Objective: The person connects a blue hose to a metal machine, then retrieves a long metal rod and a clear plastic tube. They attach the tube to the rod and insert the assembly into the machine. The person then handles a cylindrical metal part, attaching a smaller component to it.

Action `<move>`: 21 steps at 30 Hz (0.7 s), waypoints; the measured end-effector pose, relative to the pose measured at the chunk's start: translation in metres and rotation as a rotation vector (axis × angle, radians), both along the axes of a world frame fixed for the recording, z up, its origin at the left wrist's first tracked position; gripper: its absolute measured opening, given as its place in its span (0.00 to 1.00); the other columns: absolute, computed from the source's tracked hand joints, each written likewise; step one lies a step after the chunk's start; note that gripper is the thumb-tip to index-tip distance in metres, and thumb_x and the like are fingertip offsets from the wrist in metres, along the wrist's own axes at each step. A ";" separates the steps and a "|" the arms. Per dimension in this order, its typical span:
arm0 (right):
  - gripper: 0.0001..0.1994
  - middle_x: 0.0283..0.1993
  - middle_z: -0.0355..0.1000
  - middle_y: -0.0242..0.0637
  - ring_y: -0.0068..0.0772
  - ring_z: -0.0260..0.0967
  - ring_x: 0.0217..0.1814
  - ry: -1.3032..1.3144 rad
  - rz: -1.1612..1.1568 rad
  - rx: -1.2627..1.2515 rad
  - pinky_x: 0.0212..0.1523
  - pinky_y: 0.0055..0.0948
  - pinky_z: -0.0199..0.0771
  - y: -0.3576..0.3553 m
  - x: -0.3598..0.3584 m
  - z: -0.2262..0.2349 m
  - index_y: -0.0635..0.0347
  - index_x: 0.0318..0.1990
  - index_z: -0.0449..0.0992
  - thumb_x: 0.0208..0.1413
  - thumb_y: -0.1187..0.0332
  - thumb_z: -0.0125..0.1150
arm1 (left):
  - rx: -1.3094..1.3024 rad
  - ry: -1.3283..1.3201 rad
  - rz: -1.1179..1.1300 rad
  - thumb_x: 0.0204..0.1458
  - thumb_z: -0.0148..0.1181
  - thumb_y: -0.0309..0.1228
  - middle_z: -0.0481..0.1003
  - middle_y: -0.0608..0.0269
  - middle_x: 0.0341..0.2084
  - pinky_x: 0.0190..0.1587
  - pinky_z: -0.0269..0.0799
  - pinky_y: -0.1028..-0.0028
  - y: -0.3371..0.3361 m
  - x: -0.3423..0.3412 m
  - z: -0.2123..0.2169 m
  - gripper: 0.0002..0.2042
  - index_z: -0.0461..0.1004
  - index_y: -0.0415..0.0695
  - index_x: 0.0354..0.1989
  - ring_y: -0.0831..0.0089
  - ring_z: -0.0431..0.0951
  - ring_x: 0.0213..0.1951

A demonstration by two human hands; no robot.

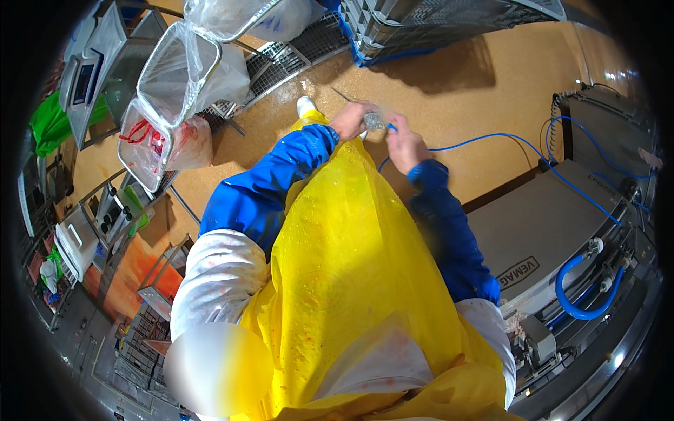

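I look down over my yellow apron [351, 266] and blue sleeves. My left hand [349, 120] is closed around a small metal nozzle [373, 121] held out in front of the apron. A thin metal tip pokes out past this hand toward the floor. My right hand [404, 144] sits right beside the nozzle, fingers closed where the thin blue hose [491, 137] joins it. The hose runs off to the right across the tan floor toward the machine.
A steel machine [540, 238] with thick blue hoses [583, 298] stands at the right. Grey crates on a blue pallet [421, 28] lie ahead. Metal frames holding clear plastic bags [175, 70] stand at the left, beside a floor drain grate [281, 59]. My white boot [305, 105] shows below the apron.
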State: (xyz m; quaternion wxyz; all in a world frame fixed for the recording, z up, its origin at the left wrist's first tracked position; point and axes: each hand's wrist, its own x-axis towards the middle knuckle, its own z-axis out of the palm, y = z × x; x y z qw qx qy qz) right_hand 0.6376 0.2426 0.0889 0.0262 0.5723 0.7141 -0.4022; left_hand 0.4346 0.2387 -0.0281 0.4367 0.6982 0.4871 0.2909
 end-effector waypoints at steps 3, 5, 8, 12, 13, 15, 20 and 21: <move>0.14 0.40 0.78 0.58 0.69 0.77 0.40 0.121 -0.053 0.104 0.42 0.61 0.74 -0.010 0.070 -0.052 0.43 0.61 0.65 0.70 0.61 0.50 | -0.017 -0.013 0.058 0.52 0.70 0.29 0.80 0.48 0.37 0.48 0.77 0.55 -0.009 -0.024 -0.009 0.09 0.80 0.43 0.40 0.45 0.81 0.44; 0.13 0.37 0.78 0.55 0.69 0.76 0.38 0.169 -0.113 0.181 0.40 0.60 0.74 -0.024 0.107 -0.096 0.42 0.60 0.66 0.70 0.61 0.52 | -0.090 -0.002 0.060 0.52 0.71 0.29 0.80 0.50 0.37 0.48 0.78 0.56 -0.019 -0.031 0.001 0.09 0.80 0.43 0.40 0.47 0.81 0.43; 0.13 0.38 0.77 0.56 0.69 0.76 0.39 0.134 -0.192 0.037 0.38 0.60 0.72 -0.022 0.098 -0.099 0.41 0.59 0.67 0.69 0.62 0.54 | -0.083 -0.003 0.031 0.55 0.70 0.28 0.81 0.50 0.38 0.48 0.78 0.59 -0.028 -0.033 0.003 0.08 0.80 0.42 0.40 0.50 0.82 0.44; 0.15 0.31 0.72 0.42 0.46 0.72 0.31 0.238 -0.289 0.121 0.34 0.45 0.73 -0.023 0.046 -0.108 0.42 0.61 0.68 0.70 0.68 0.52 | -0.131 0.037 -0.089 0.59 0.70 0.31 0.83 0.50 0.39 0.50 0.78 0.61 -0.018 -0.023 0.030 0.10 0.81 0.40 0.43 0.53 0.83 0.44; 0.16 0.30 0.69 0.36 0.36 0.68 0.29 0.382 -0.299 0.223 0.33 0.39 0.73 -0.022 0.040 -0.119 0.42 0.62 0.68 0.70 0.70 0.52 | -0.149 -0.016 -0.135 0.59 0.70 0.32 0.83 0.49 0.40 0.51 0.78 0.61 -0.013 -0.012 0.041 0.11 0.81 0.39 0.45 0.55 0.84 0.45; 0.15 0.30 0.62 0.28 0.24 0.59 0.30 0.679 -0.569 0.113 0.32 0.31 0.70 0.000 0.011 -0.099 0.43 0.61 0.68 0.72 0.71 0.50 | -0.295 -0.133 -0.277 0.61 0.69 0.34 0.83 0.48 0.43 0.55 0.77 0.61 0.001 0.011 0.073 0.15 0.80 0.37 0.50 0.59 0.84 0.48; 0.13 0.30 0.67 0.31 0.28 0.60 0.20 0.760 -1.196 -0.062 0.19 0.35 0.66 0.090 0.097 0.078 0.42 0.62 0.69 0.75 0.66 0.47 | -0.390 -0.132 -0.850 0.65 0.66 0.38 0.81 0.63 0.39 0.53 0.76 0.68 0.037 0.082 0.145 0.19 0.78 0.41 0.58 0.75 0.79 0.44; 0.13 0.27 0.65 0.30 0.28 0.58 0.18 0.868 -1.327 0.046 0.17 0.34 0.63 0.075 0.136 0.089 0.44 0.62 0.69 0.75 0.65 0.47 | -0.396 -0.149 -0.869 0.65 0.66 0.37 0.80 0.66 0.37 0.51 0.76 0.70 0.026 0.087 0.140 0.16 0.78 0.40 0.55 0.76 0.79 0.41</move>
